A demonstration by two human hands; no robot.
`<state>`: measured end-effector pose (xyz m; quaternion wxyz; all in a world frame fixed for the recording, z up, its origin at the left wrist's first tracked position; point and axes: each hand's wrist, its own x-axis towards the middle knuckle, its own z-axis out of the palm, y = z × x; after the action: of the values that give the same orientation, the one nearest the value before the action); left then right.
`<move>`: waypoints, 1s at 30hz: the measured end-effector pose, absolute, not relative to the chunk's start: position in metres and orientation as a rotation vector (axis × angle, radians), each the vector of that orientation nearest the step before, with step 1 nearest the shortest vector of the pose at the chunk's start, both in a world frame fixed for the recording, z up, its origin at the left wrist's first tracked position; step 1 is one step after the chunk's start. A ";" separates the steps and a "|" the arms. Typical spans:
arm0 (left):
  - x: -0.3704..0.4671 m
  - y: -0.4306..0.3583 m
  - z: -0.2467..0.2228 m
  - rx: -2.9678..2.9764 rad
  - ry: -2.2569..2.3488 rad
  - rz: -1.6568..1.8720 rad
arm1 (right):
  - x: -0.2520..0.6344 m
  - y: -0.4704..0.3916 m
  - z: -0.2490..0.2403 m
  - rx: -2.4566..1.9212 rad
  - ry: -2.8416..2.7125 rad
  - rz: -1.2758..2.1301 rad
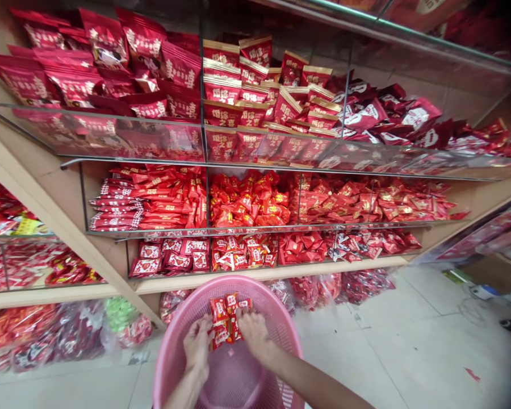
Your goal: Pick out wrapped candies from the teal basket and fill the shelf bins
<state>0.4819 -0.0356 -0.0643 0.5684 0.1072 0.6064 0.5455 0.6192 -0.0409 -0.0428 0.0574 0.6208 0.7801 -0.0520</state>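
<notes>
Both my hands are inside the upper part of a pink mesh plastic basket. Between them is a bunch of several small red and orange candy packets with white lettering. My left hand is closed at the left edge of the bunch, thumb and fingers gripping the packets. On the other side my right hand has its fingers curled over the packets, hiding some of them. The bunch appears held above the basket's bottom, where a small pale piece lies.
A wooden shelf unit with clear dividers stands ahead, its tiers full of red candy packets. Bulging clear bags of packets lie under the lowest shelf. Pale floor tiles extend to the right, with a red scrap.
</notes>
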 end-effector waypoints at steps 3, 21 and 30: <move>0.481 -0.035 -0.068 0.255 1.427 1.288 | 0.619 -0.044 -0.045 1.846 2.313 -0.170; 0.470 -0.043 -0.046 0.275 1.376 1.350 | 0.676 0.061 0.067 2.097 2.419 0.122; 0.467 -0.050 -0.041 0.281 1.378 1.314 | 0.671 0.078 0.050 2.105 2.359 0.181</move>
<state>0.4666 -0.0498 -0.0408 0.5714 0.1196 0.5876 0.5603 0.6710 0.0782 0.0505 -0.0125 0.6647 0.7448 0.0571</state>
